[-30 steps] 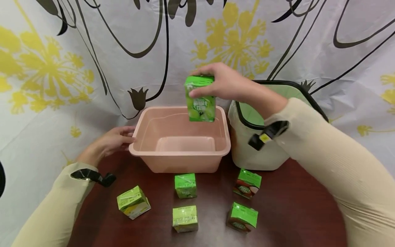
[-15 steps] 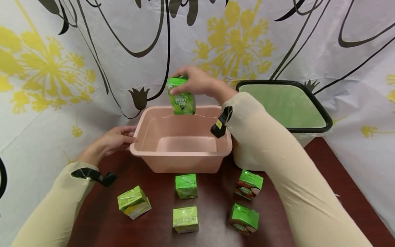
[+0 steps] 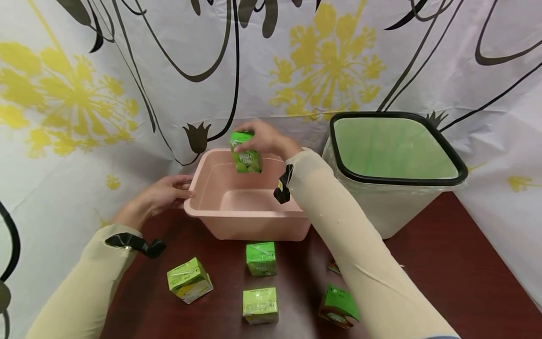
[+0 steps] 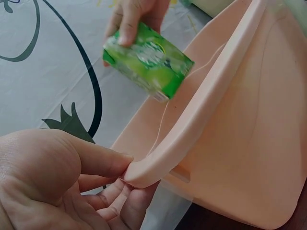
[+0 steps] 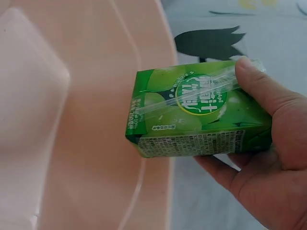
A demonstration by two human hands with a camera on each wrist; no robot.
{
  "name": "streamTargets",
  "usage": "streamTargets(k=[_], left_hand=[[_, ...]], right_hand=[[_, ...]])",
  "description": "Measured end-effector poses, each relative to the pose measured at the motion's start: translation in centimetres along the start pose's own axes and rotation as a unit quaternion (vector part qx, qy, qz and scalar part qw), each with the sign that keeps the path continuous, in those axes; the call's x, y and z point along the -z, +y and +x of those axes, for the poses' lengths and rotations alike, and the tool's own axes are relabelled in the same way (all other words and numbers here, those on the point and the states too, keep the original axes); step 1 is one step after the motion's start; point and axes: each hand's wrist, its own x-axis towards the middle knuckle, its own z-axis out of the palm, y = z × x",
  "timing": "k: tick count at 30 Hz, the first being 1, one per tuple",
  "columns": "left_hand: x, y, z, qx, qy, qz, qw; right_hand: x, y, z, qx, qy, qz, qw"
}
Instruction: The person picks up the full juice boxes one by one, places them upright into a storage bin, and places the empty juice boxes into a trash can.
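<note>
Head view: right hand [image 3: 264,136] grips the upper end of a box-shaped green printed-card drink carton [image 3: 248,162], which hangs over the rear part of the mouth of a pale pink rectangular plastic basin [image 3: 254,227]. Long axis near upright, top leaning a little to the left; lower end points down toward the basin floor. Left hand [image 3: 167,193] is at the basin's left end, apart from the carton; the right is plainly the nearer one. On the dark red-brown table [image 3: 432,263], in front of the basin, stand more small box-shaped cartons, among them a bright green one [image 3: 261,260] and a yellow-green one [image 3: 260,306]. A pale bin with a black rim [image 3: 398,180] stands to the right. Left wrist view: left thumb and fingers pinch the basin's rim at a corner; the carton lies beyond that grip, slanted, lower end overlapping the basin's inner wall. Right wrist view: thumb on the carton's printed face, fingers partly hidden beneath; long axis runs out from the hand, free end across the rim line and toward the basin's inside. Contact between carton and basin: cannot tell for certain, though the head view suggests a gap.
</note>
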Motion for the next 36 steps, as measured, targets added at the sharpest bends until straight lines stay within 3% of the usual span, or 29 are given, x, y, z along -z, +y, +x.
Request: streamTargets(k=[6, 12, 22, 28, 36], left_hand=[[-0.1, -0.1, 0.0, 0.0, 0.003, -0.006, 1.0], [-0.4, -0.3, 0.3, 0.0, 0.005, -0.004, 1.0], [-0.2, -0.3, 0.2, -0.001, 0.009, 0.005, 1.0], [-0.3, 0.1, 0.2, -0.001, 0.008, 0.005, 1.0], [-0.2, 0.0, 0.3, 0.008, 0.013, 0.012, 0.9998]], right_hand=[[-1.5, 2.7, 0.3, 0.009, 0.005, -0.037, 0.999], [-2.7, 4.8, 0.4, 0.001, -0.018, -0.081, 0.997], [-3.2, 5.9, 1.0, -0.006, -0.049, -0.153, 0.987], [-3.9, 6.3, 1.1, -0.018, -0.061, -0.122, 0.991], [-5.3, 7.2, -0.3, -0.024, -0.124, 0.002, 0.992]])
